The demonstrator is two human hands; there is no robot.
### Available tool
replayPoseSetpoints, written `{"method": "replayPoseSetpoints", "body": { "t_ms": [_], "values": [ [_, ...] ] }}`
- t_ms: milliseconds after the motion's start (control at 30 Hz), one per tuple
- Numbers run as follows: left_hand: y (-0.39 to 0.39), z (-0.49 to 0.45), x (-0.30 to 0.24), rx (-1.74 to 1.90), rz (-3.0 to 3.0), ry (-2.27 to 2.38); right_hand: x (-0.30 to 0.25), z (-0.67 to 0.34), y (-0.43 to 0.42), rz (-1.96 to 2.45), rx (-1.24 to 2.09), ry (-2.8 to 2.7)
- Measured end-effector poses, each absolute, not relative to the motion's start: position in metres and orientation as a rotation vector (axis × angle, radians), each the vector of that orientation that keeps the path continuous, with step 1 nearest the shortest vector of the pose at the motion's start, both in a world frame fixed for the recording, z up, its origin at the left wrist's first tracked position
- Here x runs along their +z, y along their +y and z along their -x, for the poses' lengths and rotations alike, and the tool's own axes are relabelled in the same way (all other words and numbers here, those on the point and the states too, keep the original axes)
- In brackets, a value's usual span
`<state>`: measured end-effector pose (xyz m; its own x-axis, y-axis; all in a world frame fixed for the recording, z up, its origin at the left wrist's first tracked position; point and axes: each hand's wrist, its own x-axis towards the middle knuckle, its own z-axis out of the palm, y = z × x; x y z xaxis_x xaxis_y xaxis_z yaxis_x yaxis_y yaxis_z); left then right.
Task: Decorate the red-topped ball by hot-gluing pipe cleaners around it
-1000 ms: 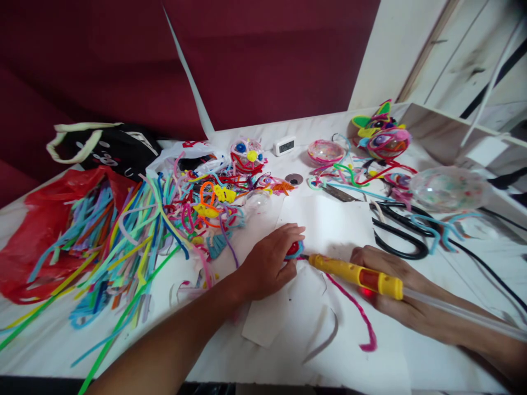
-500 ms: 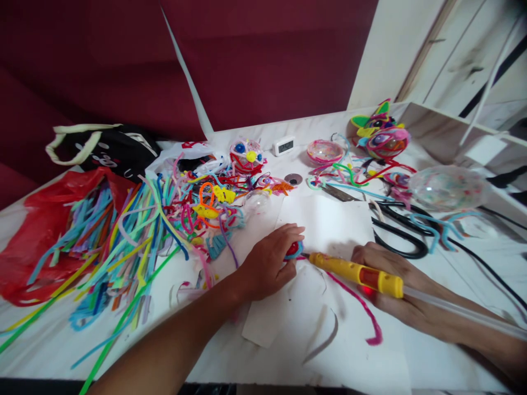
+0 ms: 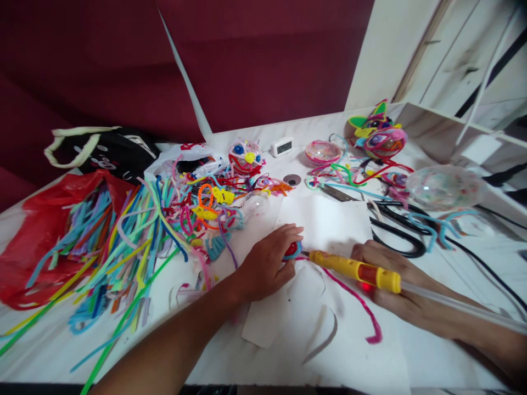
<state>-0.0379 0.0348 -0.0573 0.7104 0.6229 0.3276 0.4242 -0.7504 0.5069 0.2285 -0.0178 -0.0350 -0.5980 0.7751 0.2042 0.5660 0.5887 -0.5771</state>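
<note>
My left hand [image 3: 267, 260] is curled over a small red and blue pipe-cleaner piece [image 3: 292, 250] on a white sheet of paper [image 3: 329, 222]. My right hand [image 3: 391, 280] grips a yellow glue gun [image 3: 356, 270] lying nearly level, its nozzle touching that small piece. A clear glue stick sticks out of the gun's back toward the right. A pink pipe cleaner [image 3: 358, 304] trails from the piece across the table under the gun.
A big heap of coloured pipe cleaners [image 3: 135, 230] spills from a red plastic bag [image 3: 37, 230] at left. Black scissors [image 3: 397, 230], a clear ball [image 3: 447, 187], decorated balls [image 3: 381, 137], a pink bowl [image 3: 323, 151] and a small white clock [image 3: 282, 145] lie farther back.
The pink pipe cleaner's free end has slid slightly right. Both hands and the glue gun stay almost where they were.
</note>
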Motion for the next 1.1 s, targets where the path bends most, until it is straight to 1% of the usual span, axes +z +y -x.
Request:
{"method": "replayPoseSetpoints", "body": {
  "t_ms": [467, 1100],
  "values": [
    [0.0345, 0.0373, -0.0545, 0.693, -2.508, 0.814, -0.0344, -0.227, -0.0178, 1.209, 0.737, -2.321],
    [0.0313, 0.0374, -0.0505, 0.64, -2.435, 0.906, -0.0409, -0.2271, -0.0111, 1.262, 0.673, -2.259]
  ]
}}
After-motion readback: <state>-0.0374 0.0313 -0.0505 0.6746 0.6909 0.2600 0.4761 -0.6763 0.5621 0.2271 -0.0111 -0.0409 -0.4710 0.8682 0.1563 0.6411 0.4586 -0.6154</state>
